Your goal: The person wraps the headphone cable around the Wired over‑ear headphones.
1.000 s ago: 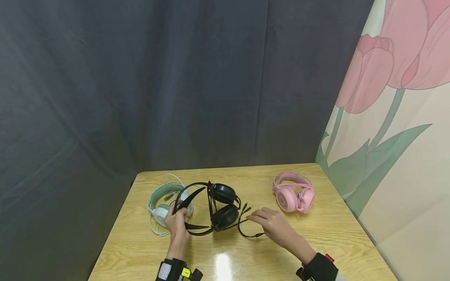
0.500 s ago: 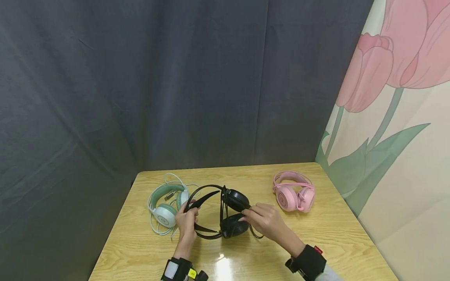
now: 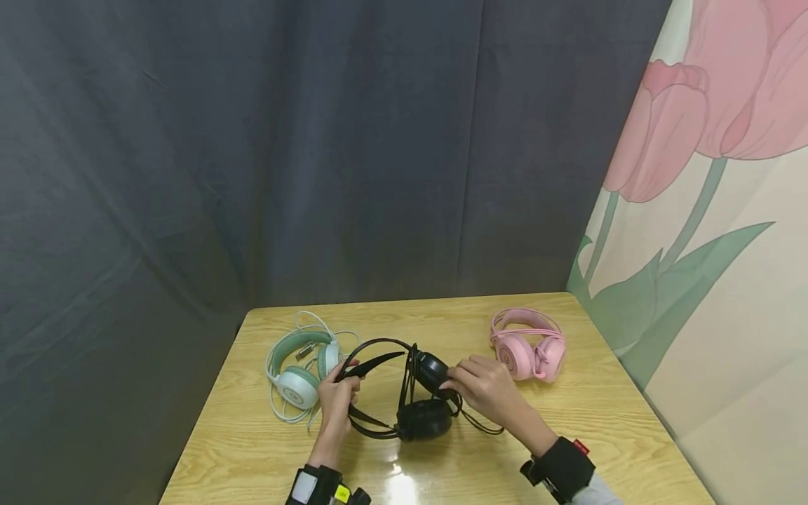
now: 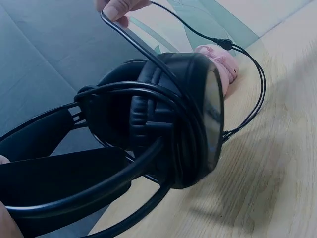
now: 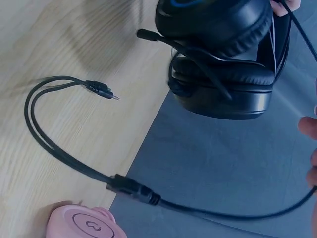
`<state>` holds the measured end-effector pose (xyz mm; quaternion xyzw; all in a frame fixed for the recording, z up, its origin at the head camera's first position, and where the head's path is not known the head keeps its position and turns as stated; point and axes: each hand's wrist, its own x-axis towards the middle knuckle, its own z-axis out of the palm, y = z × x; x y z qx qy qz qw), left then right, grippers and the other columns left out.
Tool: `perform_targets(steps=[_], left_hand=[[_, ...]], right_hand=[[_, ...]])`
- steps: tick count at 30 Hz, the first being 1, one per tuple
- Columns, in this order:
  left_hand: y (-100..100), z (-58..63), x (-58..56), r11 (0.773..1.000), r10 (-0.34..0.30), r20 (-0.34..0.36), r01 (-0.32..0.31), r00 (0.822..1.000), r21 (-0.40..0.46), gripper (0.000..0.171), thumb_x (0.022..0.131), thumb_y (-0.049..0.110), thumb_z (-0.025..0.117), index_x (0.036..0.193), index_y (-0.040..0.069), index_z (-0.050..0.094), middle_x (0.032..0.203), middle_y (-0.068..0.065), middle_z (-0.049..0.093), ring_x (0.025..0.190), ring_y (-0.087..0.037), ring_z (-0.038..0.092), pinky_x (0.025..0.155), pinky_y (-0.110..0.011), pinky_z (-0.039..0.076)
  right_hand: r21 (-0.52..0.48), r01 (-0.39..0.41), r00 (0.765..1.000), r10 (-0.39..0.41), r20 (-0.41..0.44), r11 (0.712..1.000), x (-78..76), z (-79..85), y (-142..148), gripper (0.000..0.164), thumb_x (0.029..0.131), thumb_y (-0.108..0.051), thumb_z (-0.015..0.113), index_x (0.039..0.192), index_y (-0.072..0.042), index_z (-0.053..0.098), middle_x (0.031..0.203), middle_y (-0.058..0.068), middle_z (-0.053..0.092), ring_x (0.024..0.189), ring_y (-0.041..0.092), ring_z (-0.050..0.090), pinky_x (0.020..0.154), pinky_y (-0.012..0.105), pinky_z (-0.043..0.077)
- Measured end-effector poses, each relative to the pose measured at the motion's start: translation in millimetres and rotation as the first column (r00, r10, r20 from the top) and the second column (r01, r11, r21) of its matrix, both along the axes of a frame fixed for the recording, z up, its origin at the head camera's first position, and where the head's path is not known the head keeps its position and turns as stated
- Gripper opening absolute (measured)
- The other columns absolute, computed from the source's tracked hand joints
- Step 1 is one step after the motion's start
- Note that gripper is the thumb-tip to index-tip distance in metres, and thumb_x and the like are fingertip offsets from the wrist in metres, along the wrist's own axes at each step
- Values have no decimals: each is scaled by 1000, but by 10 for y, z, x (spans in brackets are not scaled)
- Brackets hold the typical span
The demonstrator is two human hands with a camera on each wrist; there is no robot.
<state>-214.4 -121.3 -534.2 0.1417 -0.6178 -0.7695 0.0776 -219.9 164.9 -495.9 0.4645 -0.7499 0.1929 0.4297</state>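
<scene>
My left hand (image 3: 337,400) grips the headband of a black headset (image 3: 424,419) and holds it sideways over the table, ear cups pointing right. Loops of its black cable (image 4: 143,87) run around the ear cups in the left wrist view. Beside the cups, my right hand (image 3: 486,387) pinches the cable, its thumb (image 4: 116,10) and fingertips on a stretch pulled up taut. From that hand the free end curves away to a splitter (image 5: 132,189) and two plugs (image 5: 100,89) in the right wrist view. A thin microphone boom (image 5: 190,55) crosses the ear cups there.
A white and green headset (image 3: 297,386) with its pale cable lies on the left of the wooden table (image 3: 252,449), just behind my left hand. To the right rests a pink headset (image 3: 517,358). A dark curtain (image 3: 379,175) hangs behind the table's back edge.
The black headset and my left hand have shifted right. My right hand has gone from the cable's free end to beside the ear cups, and more cable loops out past them.
</scene>
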Motion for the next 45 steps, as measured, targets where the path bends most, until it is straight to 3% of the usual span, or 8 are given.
perform_targets(steps=[5, 11, 15, 20, 24, 34, 39, 45], left_hand=[[11, 13, 6, 998, -54, -12, 54, 998, -38, 45, 72, -12, 53, 113, -1, 68, 79, -13, 67, 48, -7, 38, 44, -18, 31], [9, 57, 14, 987, -150, -21, 149, 988, -61, 46, 73, -13, 54, 115, -1, 68, 77, -10, 65, 45, -6, 31, 44, -19, 29], [-3, 171, 72, 966, -250, -41, 247, 967, -74, 45, 73, -15, 53, 114, -4, 68, 76, -9, 63, 45, -6, 30, 44, -19, 29], [-21, 316, 145, 936, -344, -71, 336, 936, -104, 44, 73, -17, 52, 114, -9, 66, 76, -11, 65, 44, -6, 30, 44, -20, 28], [-48, 257, 114, 920, -382, -92, 369, 920, -134, 45, 75, -17, 51, 117, -9, 65, 73, -8, 66, 43, -5, 28, 44, -20, 27], [-101, 19, 51, 927, -373, -158, 358, 914, -114, 48, 73, -21, 50, 118, -12, 63, 68, -5, 63, 42, -5, 25, 42, -20, 24], [-142, -20, 70, 932, -361, -203, 356, 910, -63, 45, 72, -21, 50, 112, -8, 66, 72, -6, 62, 43, -5, 29, 43, -19, 25], [-219, -23, 103, 949, -310, -162, 316, 937, 9, 46, 73, -19, 51, 110, 3, 69, 73, -6, 60, 45, -5, 30, 44, -19, 27]], right_hand=[[45, -34, 997, 30, 74, 998, 1, -8, -26, 11, 92, -14, 67, 90, -5, 72, 86, 1, 67, 73, 16, 61, 66, 26, 52], [48, -4, 998, 1, 70, 999, -11, 17, -75, 17, 86, -25, 74, 88, -8, 72, 80, -2, 65, 63, 10, 58, 56, 22, 50], [56, 14, 995, -19, 95, 998, -26, 29, -94, 24, 80, -31, 80, 87, -10, 71, 78, -4, 62, 61, 7, 56, 54, 21, 48], [76, -27, 987, 14, 160, 997, -29, 9, -82, 16, 80, -18, 80, 89, -10, 70, 85, -3, 65, 72, 11, 63, 62, 24, 53], [96, -35, 980, 16, 199, 995, -23, -9, -58, 12, 86, -9, 69, 98, -7, 70, 95, 1, 67, 83, 15, 66, 71, 27, 55], [61, -26, 979, 13, 205, 998, -34, -54, -21, 9, 95, -9, 59, 99, -8, 67, 99, 2, 65, 83, 16, 65, 67, 28, 54], [106, -38, 975, 14, 221, 994, -18, -46, 15, 44, 84, 12, 38, 106, -10, 69, 107, 4, 64, 90, 19, 60, 73, 31, 52], [180, -33, 971, -12, 240, 983, 16, -102, 85, 68, 75, 21, 43, 131, -12, 64, 113, 5, 61, 95, 18, 57, 78, 32, 49]])
